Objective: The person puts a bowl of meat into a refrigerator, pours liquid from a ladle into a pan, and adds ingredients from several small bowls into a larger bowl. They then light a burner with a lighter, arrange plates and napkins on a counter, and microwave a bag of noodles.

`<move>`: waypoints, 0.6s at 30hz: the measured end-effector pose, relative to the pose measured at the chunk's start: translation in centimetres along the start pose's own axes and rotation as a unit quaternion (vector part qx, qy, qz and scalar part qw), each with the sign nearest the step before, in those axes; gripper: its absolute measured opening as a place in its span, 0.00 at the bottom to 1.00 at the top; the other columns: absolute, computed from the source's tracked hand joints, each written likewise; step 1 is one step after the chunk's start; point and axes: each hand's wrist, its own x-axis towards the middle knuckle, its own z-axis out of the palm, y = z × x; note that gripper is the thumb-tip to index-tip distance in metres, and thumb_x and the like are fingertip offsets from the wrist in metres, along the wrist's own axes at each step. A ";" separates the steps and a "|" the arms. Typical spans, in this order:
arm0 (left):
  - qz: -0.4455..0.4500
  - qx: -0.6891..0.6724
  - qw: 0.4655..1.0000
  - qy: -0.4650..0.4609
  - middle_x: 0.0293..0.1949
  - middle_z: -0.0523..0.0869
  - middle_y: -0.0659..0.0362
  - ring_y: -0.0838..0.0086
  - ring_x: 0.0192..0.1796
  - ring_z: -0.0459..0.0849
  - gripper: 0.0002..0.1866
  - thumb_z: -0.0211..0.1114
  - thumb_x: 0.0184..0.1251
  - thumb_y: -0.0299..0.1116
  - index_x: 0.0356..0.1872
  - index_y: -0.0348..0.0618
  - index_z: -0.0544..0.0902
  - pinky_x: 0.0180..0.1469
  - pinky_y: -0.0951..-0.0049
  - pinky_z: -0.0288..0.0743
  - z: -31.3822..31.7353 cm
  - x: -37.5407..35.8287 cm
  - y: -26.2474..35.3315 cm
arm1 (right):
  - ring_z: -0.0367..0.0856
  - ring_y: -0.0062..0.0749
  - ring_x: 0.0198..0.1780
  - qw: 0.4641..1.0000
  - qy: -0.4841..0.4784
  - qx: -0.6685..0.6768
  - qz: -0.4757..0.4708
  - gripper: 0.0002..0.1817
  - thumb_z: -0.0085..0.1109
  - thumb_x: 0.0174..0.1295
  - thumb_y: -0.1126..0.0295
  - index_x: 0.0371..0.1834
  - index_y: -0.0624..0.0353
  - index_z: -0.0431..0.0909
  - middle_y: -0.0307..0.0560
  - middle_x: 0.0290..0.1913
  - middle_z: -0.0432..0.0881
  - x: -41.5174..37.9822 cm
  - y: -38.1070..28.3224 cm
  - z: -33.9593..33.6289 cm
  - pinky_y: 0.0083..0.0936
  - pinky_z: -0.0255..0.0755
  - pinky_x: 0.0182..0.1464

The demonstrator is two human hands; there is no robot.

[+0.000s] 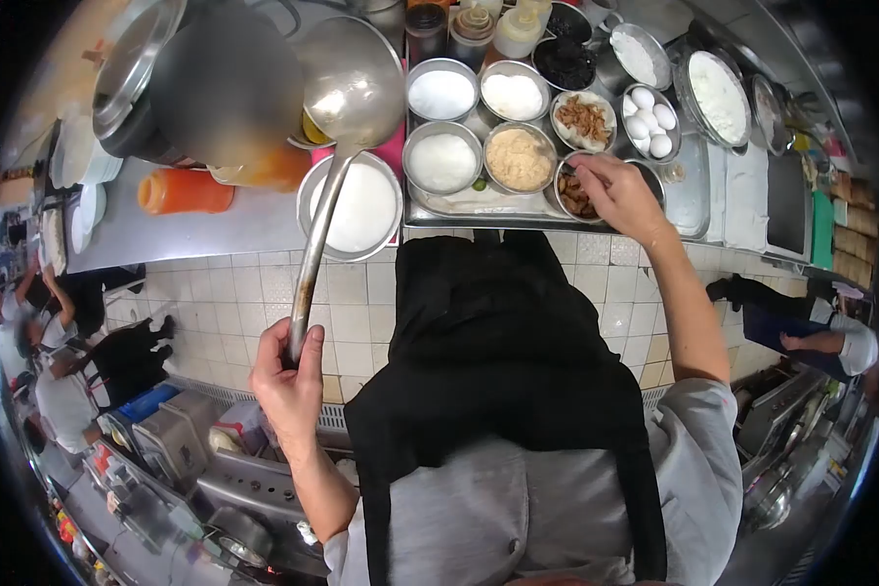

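Note:
My left hand (290, 376) is closed around the handle of a large metal ladle (328, 210). The ladle's bowl (354, 78) is up over the counter, and its handle crosses in front of a round bowl of white granules (361, 207). My right hand (620, 195) is at a metal bowl of brown pieces (574, 198), fingertips pinched together at its inside. Whatever lies between those fingers is too small or hidden to make out. Beside that bowl stands a bowl of pale tan powder (520, 158).
Several more metal bowls hold white powders, eggs (649, 122), shredded brown bits (584, 120) and a dark food (565, 63). Sauce bottles (471, 34) stand behind. An orange bottle (186, 191) lies on the left counter (166, 239). Other people (68, 391) are at the far left and right.

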 end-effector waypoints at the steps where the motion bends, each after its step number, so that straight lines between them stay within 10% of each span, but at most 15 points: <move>1: -0.001 -0.001 1.000 0.001 0.23 0.73 0.69 0.87 0.27 0.67 0.11 0.74 0.63 0.27 0.42 0.34 0.82 0.29 0.84 0.62 0.1 0.1 -0.1 | 0.84 0.49 0.38 1.000 -0.003 0.028 0.010 0.12 0.54 0.68 0.74 0.49 0.69 0.81 0.60 0.39 0.84 0.0 0.0 0.2 0.34 0.77 0.46; 6: -0.008 0.020 0.999 -0.028 0.23 0.74 0.67 0.86 0.26 0.66 0.11 0.74 0.64 0.28 0.42 0.34 0.82 0.27 0.83 0.62 0.5 0.7 -0.3 | 0.82 0.20 0.32 0.974 0.028 0.196 0.110 0.12 0.54 0.72 0.71 0.49 0.71 0.81 0.45 0.33 0.81 -0.4 -1.3 1.3 0.21 0.76 0.33; 18: -0.013 0.045 0.998 -0.033 0.22 0.75 0.66 0.85 0.26 0.68 0.12 0.74 0.64 0.29 0.43 0.35 0.82 0.27 0.83 0.64 0.9 1.2 0.3 | 0.83 0.37 0.35 0.975 0.085 0.190 0.082 0.10 0.56 0.68 0.76 0.48 0.67 0.82 0.51 0.34 0.84 -1.2 -0.2 2.6 0.26 0.77 0.39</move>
